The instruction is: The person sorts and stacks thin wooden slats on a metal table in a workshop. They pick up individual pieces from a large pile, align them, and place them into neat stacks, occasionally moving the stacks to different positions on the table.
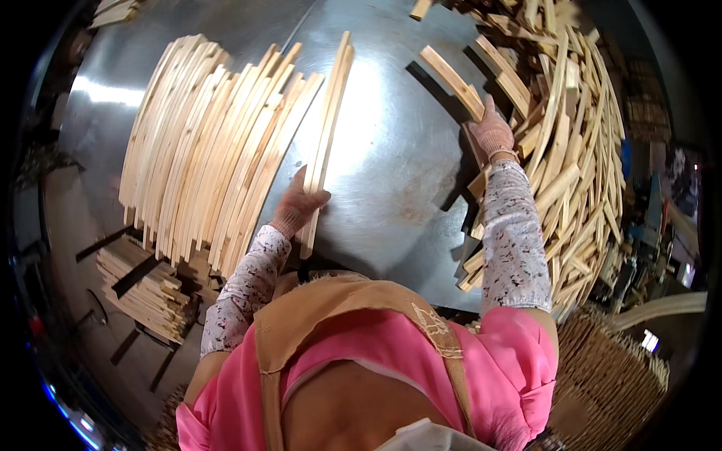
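My left hand [296,204], in a pinkish glove, is closed round the near part of a narrow pair of wooden strips [331,113], which point away from me. Just left of them lies a wide row of pale wooden strips [207,143], side by side with uneven ends. On the right, my gloved right hand [493,132] grips the near end of a single wooden strip [450,77] at the edge of a heap of loose wooden strips [564,150]. Part of that strip's near end is hidden by the fingers.
Beneath all this is a shiny metal table [391,161]. Below its left edge stands a stack of wooden strips [143,282] on dark bars. A large bundle of wood pieces [602,376] is at the lower right. A short wood piece [421,9] lies at the far edge.
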A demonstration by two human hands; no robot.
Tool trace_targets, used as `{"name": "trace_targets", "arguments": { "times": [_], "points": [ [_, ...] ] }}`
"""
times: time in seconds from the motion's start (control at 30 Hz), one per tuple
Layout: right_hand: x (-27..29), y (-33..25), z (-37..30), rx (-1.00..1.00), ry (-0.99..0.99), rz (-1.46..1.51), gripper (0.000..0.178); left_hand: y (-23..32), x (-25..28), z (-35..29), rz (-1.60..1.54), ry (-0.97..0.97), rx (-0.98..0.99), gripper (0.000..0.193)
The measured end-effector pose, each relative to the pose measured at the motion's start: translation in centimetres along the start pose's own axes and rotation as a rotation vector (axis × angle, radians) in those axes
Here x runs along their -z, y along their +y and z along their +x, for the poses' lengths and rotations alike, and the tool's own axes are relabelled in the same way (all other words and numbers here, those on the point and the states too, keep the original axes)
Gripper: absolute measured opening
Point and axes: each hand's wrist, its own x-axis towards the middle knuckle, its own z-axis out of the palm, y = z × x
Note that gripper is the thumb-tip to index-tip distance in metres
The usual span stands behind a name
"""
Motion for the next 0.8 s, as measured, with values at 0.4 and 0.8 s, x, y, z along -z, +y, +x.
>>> {"name": "trace_targets", "arguments": {
  "times": [0.4,0.8],
  "points": [
    [22.4,-10.6,-4.7,0.810,-0.241,1.588,0.030,-3.4,3.1,-4.1,-0.200,-0.021,0.112,0.075],
    [-19.2,-16.3,-28.1,-0.259,-0.639,1.659,0.042,-4.7,3.7,-7.2,0.311,0.163,-0.094,0.072]
  ]
}}
